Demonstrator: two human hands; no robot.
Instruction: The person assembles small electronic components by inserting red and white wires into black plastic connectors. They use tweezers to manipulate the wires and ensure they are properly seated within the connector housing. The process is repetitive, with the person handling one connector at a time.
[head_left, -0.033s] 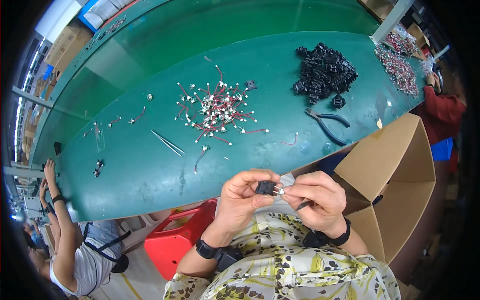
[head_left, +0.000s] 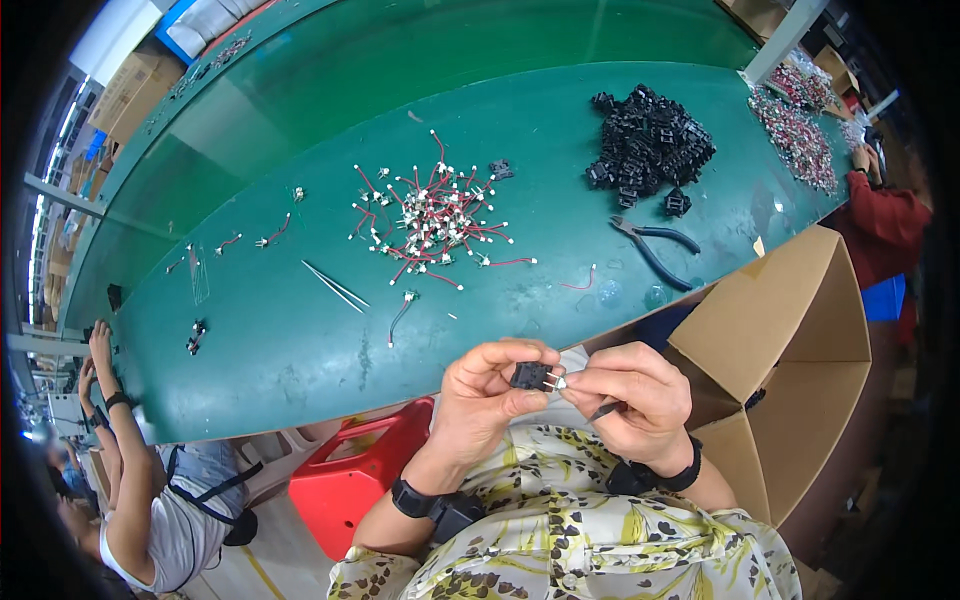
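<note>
Close to my body, just off the table's near edge, my left hand (head_left: 482, 392) pinches a small black plastic housing (head_left: 529, 376) between thumb and fingers. Right beside it, my right hand (head_left: 640, 392) grips a small white connector (head_left: 557, 382) at its fingertips. Thin pale prongs or wires span the short stretch between connector and housing; whether they enter the housing I cannot tell. A dark slim piece (head_left: 607, 410) pokes out below the right fingers, its other end hidden by the hand. Beyond, a heap of white connectors with red wires (head_left: 435, 220) lies on the green table (head_left: 270, 350).
Far right is a pile of black housings (head_left: 650, 145), with pliers (head_left: 660, 248) in front. Tweezers (head_left: 336, 286) lie left of the wired heap. An open cardboard box (head_left: 770, 370) stands right, a red plastic stool (head_left: 360, 470) left. Co-workers sit at both sides.
</note>
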